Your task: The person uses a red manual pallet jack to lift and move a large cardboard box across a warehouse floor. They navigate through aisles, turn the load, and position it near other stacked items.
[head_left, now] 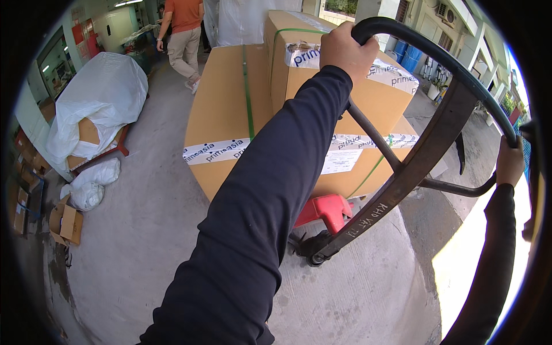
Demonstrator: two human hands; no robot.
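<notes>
Both my hands are closed on the black loop handle [457, 66] of a hand pallet truck. My left hand [349, 52] grips its upper left corner, and my right hand [510, 163] holds the right side, lower in the picture. From the handle a dark steel shaft [397, 178] slants down to the truck's red body [325, 211] and its wheels. Behind that body stand large cardboard boxes: a wide lower one [221, 92] and a box [299, 43] on top of it, both with green straps and printed white tape. My left sleeve hides part of the boxes.
On the left, goods under white plastic sheeting [103, 92] rest on a red-framed base, with white bags [92, 183] and an open carton [67, 221] nearby. A person in an orange shirt [184, 16] is at the back. Blue drums [410, 57] stand at the far right.
</notes>
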